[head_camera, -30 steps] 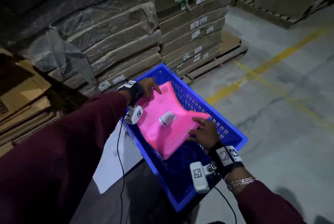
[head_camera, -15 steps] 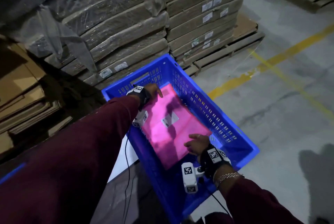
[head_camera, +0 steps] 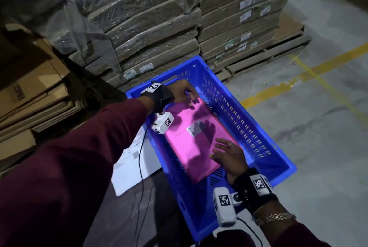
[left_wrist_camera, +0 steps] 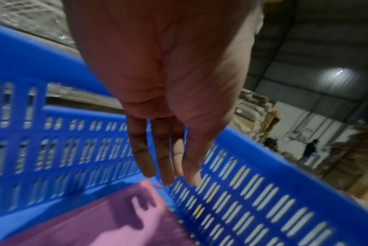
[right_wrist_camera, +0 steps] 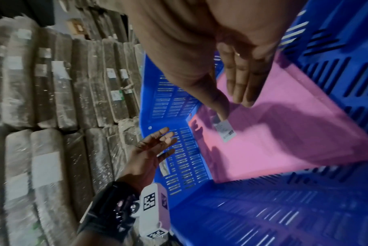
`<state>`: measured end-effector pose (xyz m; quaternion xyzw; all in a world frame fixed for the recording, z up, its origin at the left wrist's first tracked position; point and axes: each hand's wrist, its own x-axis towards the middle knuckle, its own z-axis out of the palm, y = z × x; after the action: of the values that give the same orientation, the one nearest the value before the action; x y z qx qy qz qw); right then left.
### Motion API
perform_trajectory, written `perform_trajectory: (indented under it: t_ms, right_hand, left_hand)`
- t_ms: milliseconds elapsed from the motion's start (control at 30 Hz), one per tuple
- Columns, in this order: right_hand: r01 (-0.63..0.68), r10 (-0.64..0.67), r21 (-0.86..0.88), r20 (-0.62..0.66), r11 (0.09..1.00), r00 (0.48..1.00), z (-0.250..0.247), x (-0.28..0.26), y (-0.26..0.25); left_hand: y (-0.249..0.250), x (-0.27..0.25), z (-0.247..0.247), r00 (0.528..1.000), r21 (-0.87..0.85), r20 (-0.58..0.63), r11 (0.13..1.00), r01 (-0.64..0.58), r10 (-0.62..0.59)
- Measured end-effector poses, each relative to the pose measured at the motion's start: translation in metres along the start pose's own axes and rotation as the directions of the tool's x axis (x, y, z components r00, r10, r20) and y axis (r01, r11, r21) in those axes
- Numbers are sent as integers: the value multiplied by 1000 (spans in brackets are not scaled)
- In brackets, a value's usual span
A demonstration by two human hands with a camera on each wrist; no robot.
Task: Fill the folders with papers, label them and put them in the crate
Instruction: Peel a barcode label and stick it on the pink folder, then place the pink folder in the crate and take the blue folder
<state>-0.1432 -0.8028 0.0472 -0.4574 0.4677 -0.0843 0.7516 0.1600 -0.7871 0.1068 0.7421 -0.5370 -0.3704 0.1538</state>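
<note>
both hands (head_camera: 227, 156) lifted off, pink folder (head_camera: 196, 143) flat in crate (head_camera: 229, 99)

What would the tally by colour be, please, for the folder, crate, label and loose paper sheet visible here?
Pink: 1, the flat pink plastic folder lying in the crate.
Blue: 1, the slotted blue plastic crate.
White: 2, the small white barcode label on the folder, and the white printed paper sheet outside the crate.
Total: 4.
</note>
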Motion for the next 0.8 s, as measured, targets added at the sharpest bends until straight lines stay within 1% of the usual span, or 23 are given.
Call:
perform_trajectory:
  t_ms: [33,67,133,167,200,267,367,433,467,533,600,633,733,800]
  right_hand:
    - [72,-71,-36,19,997,997,4,-3,-6]
    - [146,-143,-85,36,986,989,8,-5,-12]
    - [277,-265,-202,84,939,961,16,-9,-22]
    - [344,-329,-274,101,898,939,21,-13,-26]
    - [410,-395,-358,118,839,911,26,-16,-28]
    - [514,-496,-476,176,713,851,37,-24,-31]
    - [629,-595,-561,276,538,755,59,-43,-35]
    - [666,-623,-610,334,429,707,74,-58,-33]
    - [670,-620,-620,351,408,702,81,-65,-31]
    - [686,-613,-610,380,396,693,95,-79,-21]
    - [696,-603,-598,401,398,689,109,-93,-10]
    - [707,-608,-597,415,379,677,117,-101,-2]
    - [750,-634,-588,463,304,620,144,-125,20]
    - [762,-629,-575,482,298,610,163,-141,37]
  left_hand:
    - [10,-10,-5,1000,13,-10,1000,-15,15]
    - [20,-23,-10,998,65,-44,997,-33,36]
    - [32,-52,-16,983,243,-139,966,-87,124]
    - [34,-69,-17,972,302,-165,947,-110,166]
    - [35,-86,-17,962,335,-185,933,-127,198]
    - [32,-124,-13,953,355,-222,928,-118,206]
    - [28,-184,-1,934,366,-301,928,-74,193]
    - [25,-228,14,911,385,-363,922,-47,198]
    - [25,-249,22,897,378,-397,925,-33,194]
    - [25,-290,43,868,317,-469,948,-7,163]
    - [23,-325,64,839,230,-534,973,30,100]
    - [20,-343,75,822,191,-565,981,47,71]
    - [4,-392,109,746,69,-666,996,61,0]
    - [-11,-426,135,683,-13,-729,998,61,-51]
